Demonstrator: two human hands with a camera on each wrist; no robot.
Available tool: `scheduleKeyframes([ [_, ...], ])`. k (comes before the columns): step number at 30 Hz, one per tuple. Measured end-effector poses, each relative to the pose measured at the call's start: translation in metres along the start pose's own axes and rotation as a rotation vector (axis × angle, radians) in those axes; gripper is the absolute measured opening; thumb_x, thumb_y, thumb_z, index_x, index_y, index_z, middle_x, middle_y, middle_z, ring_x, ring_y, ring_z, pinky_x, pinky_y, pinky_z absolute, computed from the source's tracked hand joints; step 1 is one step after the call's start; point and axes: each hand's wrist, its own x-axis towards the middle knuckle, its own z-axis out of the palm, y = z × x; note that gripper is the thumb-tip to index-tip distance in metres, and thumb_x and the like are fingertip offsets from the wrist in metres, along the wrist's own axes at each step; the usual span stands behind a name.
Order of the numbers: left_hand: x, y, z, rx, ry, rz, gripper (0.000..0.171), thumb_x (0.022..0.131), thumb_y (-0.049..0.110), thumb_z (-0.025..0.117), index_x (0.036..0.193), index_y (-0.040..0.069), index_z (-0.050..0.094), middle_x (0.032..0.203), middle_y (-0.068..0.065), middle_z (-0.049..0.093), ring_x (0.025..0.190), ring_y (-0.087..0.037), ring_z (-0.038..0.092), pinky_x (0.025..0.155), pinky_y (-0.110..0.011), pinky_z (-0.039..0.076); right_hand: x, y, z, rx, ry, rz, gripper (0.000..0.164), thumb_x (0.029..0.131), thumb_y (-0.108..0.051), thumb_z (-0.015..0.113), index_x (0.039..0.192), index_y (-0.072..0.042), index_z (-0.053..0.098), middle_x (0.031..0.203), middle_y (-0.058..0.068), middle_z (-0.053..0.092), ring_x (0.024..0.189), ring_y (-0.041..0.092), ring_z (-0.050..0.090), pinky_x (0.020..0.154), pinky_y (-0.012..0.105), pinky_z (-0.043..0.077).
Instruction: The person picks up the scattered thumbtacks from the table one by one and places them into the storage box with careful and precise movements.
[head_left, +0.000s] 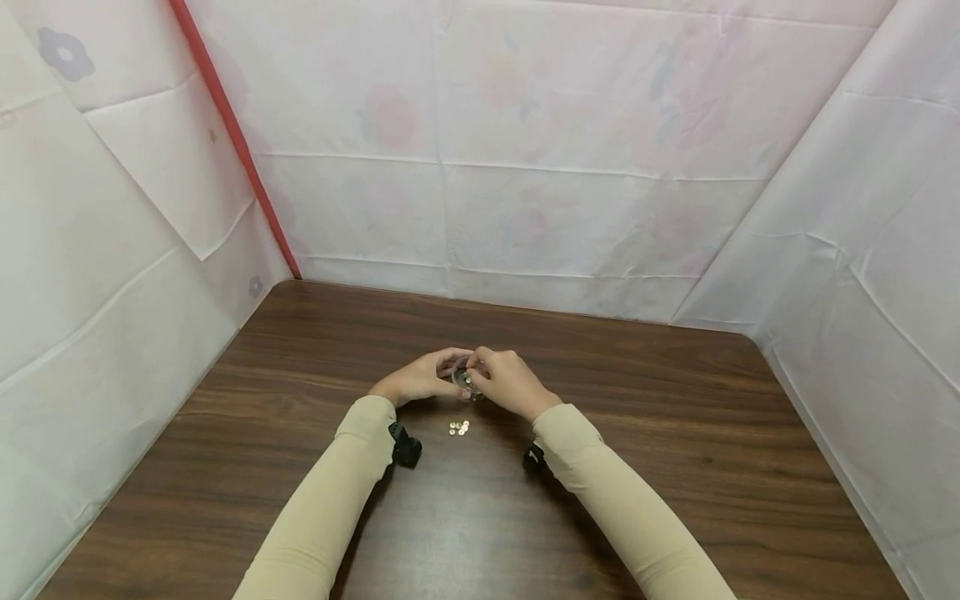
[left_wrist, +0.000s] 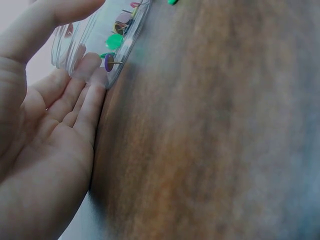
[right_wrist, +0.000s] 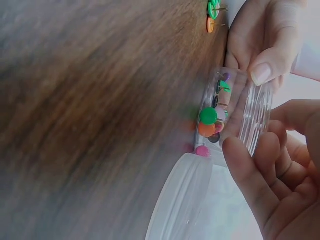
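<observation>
Cupped around one side of a clear plastic jar [right_wrist: 254, 107], my left hand [head_left: 420, 379] holds it on the table, thumb near the rim. Colourful thumbtacks [right_wrist: 208, 116] in green, orange, pink and purple lie inside it. My right hand [head_left: 517, 385] is at the jar's open top, with thumb and fingers bent over the threaded rim; I cannot tell whether they pinch a tack. Several thumbtacks [head_left: 459, 428] lie loose in a small group on the near side of the jar, points up. The right wrist view shows green and orange heads among them.
A whitish round lid [right_wrist: 175, 200] lies close by the jar in the right wrist view. The dark wooden table [head_left: 675, 467] has pale printed sheets [head_left: 570, 217] hanging at its back and sides. Black wrist cameras [head_left: 407, 448] sit below the sleeves.
</observation>
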Motion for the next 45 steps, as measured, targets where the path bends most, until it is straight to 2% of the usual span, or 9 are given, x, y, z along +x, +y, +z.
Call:
scheduleKeyframes([
  [6, 0.000, 0.000, 0.000, -0.002, -0.007, 0.006, 0.073, 0.074, 0.026, 0.080, 0.136, 0.028, 0.043, 0.135, 0.000, 0.049, 0.120, -0.014, 0.044, 0.104, -0.048, 0.038, -0.007, -0.003, -0.004, 0.029, 0.016, -0.025, 0.013, 0.095, -0.023, 0.053, 0.101, -0.014, 0.059, 0.068, -0.004, 0.060, 0.049, 0.005, 0.049, 0.043, 0.021, 0.044],
  [14, -0.001, -0.001, 0.000, 0.031, -0.004, 0.012, 0.074, 0.074, 0.027, 0.079, 0.137, 0.027, 0.041, 0.136, 0.001, 0.047, 0.121, -0.014, 0.044, 0.102, -0.047, 0.040, -0.018, -0.007, -0.004, 0.023, 0.043, -0.087, 0.007, 0.093, -0.020, 0.054, 0.096, -0.016, 0.059, 0.061, -0.007, 0.054, 0.046, 0.002, 0.042, 0.042, 0.019, 0.038],
  [19, 0.000, -0.004, -0.002, 0.045, -0.005, 0.040, 0.077, 0.074, 0.028, 0.079, 0.140, 0.022, 0.039, 0.140, 0.001, 0.043, 0.126, -0.015, 0.037, 0.105, -0.049, 0.036, -0.023, -0.009, -0.003, 0.006, 0.047, -0.164, 0.005, 0.090, -0.017, 0.057, 0.092, -0.018, 0.061, 0.061, -0.008, 0.054, 0.047, 0.001, 0.041, 0.042, 0.018, 0.037],
  [21, 0.001, -0.004, -0.003, 0.046, -0.007, 0.044, 0.077, 0.075, 0.028, 0.079, 0.141, 0.021, 0.039, 0.142, 0.002, 0.041, 0.129, -0.016, 0.035, 0.106, -0.049, 0.034, -0.024, -0.009, -0.003, -0.005, 0.033, -0.195, 0.004, 0.089, -0.016, 0.058, 0.091, -0.018, 0.062, 0.062, -0.010, 0.054, 0.048, 0.000, 0.042, 0.043, 0.018, 0.038],
  [28, -0.013, 0.023, -0.002, 0.032, -0.049, 0.040, 0.074, 0.079, 0.019, 0.075, 0.143, 0.011, 0.036, 0.148, -0.007, 0.033, 0.133, -0.023, 0.028, 0.109, -0.049, 0.029, -0.027, -0.008, 0.003, -0.013, -0.041, -0.277, 0.004, 0.088, -0.016, 0.060, 0.088, -0.015, 0.064, 0.069, -0.010, 0.058, 0.058, 0.000, 0.048, 0.054, 0.018, 0.044],
  [38, -0.014, 0.024, -0.001, 0.038, -0.048, 0.038, 0.074, 0.079, 0.020, 0.075, 0.142, 0.012, 0.037, 0.148, -0.008, 0.033, 0.133, -0.025, 0.028, 0.109, -0.049, 0.030, -0.031, -0.010, 0.008, -0.013, -0.148, -0.265, 0.005, 0.088, -0.015, 0.062, 0.088, -0.017, 0.066, 0.066, -0.011, 0.056, 0.057, -0.001, 0.048, 0.053, 0.017, 0.044],
  [45, -0.015, 0.025, -0.001, 0.035, -0.054, 0.044, 0.074, 0.080, 0.019, 0.075, 0.143, 0.012, 0.036, 0.148, -0.008, 0.033, 0.133, -0.025, 0.027, 0.109, -0.050, 0.029, -0.032, -0.013, 0.010, -0.029, -0.171, -0.253, 0.004, 0.087, -0.014, 0.062, 0.086, -0.015, 0.067, 0.064, -0.010, 0.054, 0.057, 0.000, 0.047, 0.054, 0.018, 0.043],
])
